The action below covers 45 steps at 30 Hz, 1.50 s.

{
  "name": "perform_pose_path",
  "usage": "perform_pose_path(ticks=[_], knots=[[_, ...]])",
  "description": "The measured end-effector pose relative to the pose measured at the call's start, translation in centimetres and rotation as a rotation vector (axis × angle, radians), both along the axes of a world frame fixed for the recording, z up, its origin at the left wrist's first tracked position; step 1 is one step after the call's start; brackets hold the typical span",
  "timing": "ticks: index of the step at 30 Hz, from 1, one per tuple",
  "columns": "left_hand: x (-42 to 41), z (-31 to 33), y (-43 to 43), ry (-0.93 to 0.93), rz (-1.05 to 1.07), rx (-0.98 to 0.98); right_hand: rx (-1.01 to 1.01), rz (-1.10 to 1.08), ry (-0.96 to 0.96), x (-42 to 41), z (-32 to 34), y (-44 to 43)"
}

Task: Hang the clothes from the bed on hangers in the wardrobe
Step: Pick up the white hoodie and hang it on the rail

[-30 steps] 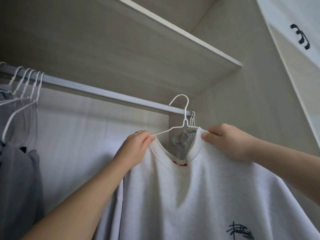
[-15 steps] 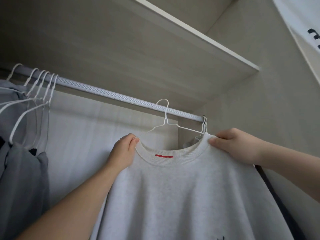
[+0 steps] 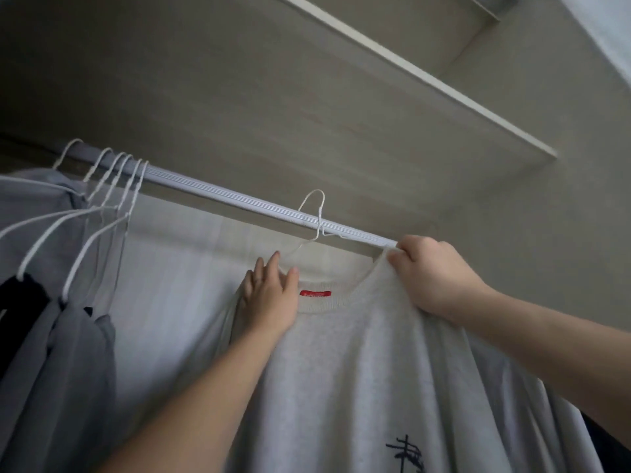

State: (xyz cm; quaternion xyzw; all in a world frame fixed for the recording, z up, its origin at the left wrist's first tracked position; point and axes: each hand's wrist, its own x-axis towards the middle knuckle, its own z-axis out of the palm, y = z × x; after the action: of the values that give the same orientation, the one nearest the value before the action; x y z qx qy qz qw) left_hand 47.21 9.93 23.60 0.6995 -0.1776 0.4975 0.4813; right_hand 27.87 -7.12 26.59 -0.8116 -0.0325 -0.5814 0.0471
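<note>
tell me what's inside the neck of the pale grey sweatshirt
A red rectangular label on the inner collar and a thin white wire hanger going in; the hanger's arms are hidden under the fabric.

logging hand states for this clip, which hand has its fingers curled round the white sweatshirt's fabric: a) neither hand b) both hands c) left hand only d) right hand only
d: the right hand bunches one shoulder of the white sweatshirt in curled fingers, while the left hand lies on the other shoulder with its fingers straight.
</note>
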Motion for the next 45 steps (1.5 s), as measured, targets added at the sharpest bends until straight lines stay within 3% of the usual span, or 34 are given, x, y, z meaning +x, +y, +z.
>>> perform_pose_path(ticks=[7,12,16,19,22,40,45], knots=[[0.1,0.4,-1.0,-0.055,-0.261,0.007,0.020,0.013,0.118,3.1,-1.3,1.9],[-0.5,-1.0,-1.9,-0.075,-0.271,0.064,0.011,0.011,0.163,3.0,-2.2,1.2],[-1.0,-0.4,-2.8,-0.037,-0.382,0.017,-0.159,-0.030,0.167,2.0,-3.4,0.6],[-1.0,-0.2,-3.4,-0.044,-0.427,0.015,-0.430,-0.252,0.124,1.5,-4.7,-0.1],[-0.7,-0.1,-4.0,-0.017,-0.413,0.047,-0.497,-0.375,0.150,1.4,-5.4,-0.8],[-0.2,1.3,-20.4,0.107,-0.578,0.195,-0.353,-0.636,0.380,0.9,-5.4,-13.4],[0.2,1.2,-25.9,0.159,-0.635,0.221,-0.420,-0.727,0.333,0.5,-5.9,-16.8]])
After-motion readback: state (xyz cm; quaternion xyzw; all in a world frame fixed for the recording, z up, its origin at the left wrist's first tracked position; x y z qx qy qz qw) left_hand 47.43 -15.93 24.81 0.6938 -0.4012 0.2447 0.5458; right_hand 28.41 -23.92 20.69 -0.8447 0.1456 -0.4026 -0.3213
